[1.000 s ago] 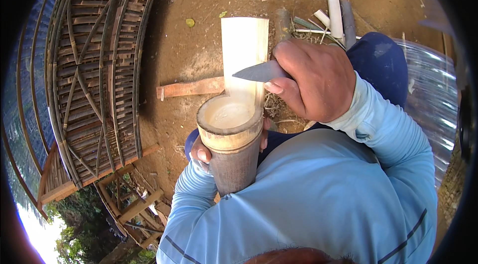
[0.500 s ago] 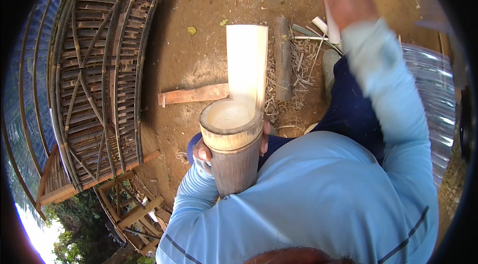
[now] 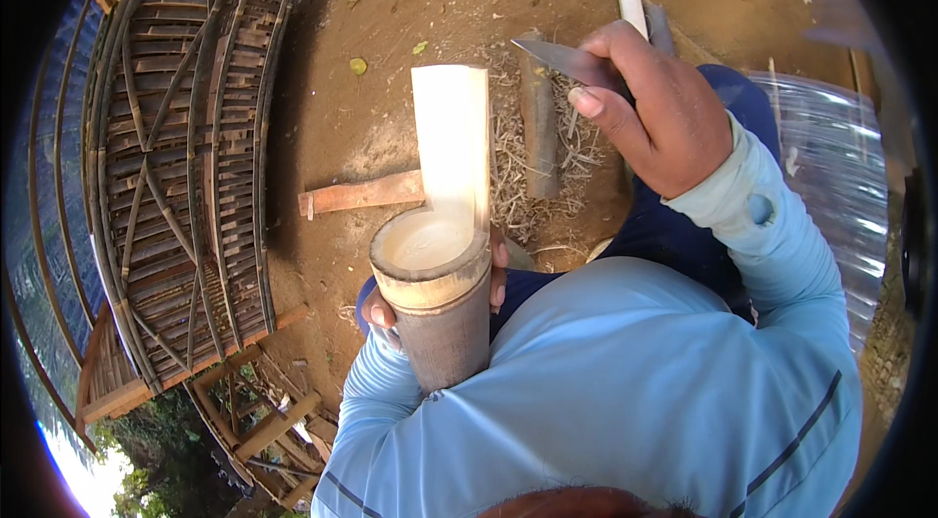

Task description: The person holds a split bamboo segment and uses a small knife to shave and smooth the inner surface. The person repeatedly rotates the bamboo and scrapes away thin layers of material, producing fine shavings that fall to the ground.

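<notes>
A thick bamboo section (image 3: 445, 332) stands upright against my body, its open round end facing up with a pale inner floor. One tall, pale split strip of its wall (image 3: 449, 137) rises from the far side of the rim. My left hand (image 3: 379, 309) is wrapped round the bamboo from behind, with the thumb and fingers showing on either side. Up and to the right, apart from the bamboo, my right hand (image 3: 669, 117) grips a knife (image 3: 567, 59). Its pointed blade aims left; the handle is hidden in my fist.
A log (image 3: 539, 127) lies on the dirt among shavings (image 3: 513, 166). A reddish wood slat (image 3: 362, 193) lies left of the bamboo strip. A slatted bamboo structure (image 3: 176, 147) stands at left, a clear plastic sheet (image 3: 831, 147) at right. A pale split piece (image 3: 631, 5) lies beyond my right hand.
My right hand, blurred and farther up before, has come lower and nearer, and its knife now shows clearly. The bamboo appears slightly farther left and lower, still in my left hand.
</notes>
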A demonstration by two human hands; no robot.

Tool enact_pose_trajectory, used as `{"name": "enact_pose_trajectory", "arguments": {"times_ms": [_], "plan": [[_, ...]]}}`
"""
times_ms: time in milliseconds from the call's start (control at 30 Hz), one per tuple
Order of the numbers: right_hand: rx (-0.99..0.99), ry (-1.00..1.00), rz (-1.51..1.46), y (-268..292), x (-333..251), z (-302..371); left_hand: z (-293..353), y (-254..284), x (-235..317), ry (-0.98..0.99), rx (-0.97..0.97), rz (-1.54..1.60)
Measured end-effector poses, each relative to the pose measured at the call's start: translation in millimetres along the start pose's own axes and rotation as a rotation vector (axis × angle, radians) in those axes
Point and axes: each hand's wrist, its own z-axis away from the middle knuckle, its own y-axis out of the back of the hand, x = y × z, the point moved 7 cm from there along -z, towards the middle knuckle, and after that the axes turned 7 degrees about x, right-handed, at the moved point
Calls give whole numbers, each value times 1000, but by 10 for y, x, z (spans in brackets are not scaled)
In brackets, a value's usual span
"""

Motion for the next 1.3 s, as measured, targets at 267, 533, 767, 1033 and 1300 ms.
{"name": "enact_pose_trajectory", "arguments": {"times_ms": [267,533,767,1033,1300], "plan": [[97,140,-101,112,-105,-36,-57,-24,20,-17,11,-45],[45,27,-411,57,-44,28,-31,-39,1,-46,54,-54],[-378,-532,-1610,-121,-140,159,0,-56,9,-64,137,-114],[-532,-528,-1932,-117,-282,171,-17,-47,3,-63,122,-106],[-463,-706,-1465,-185,-115,209,14,27,10,-46,103,-143]]}}
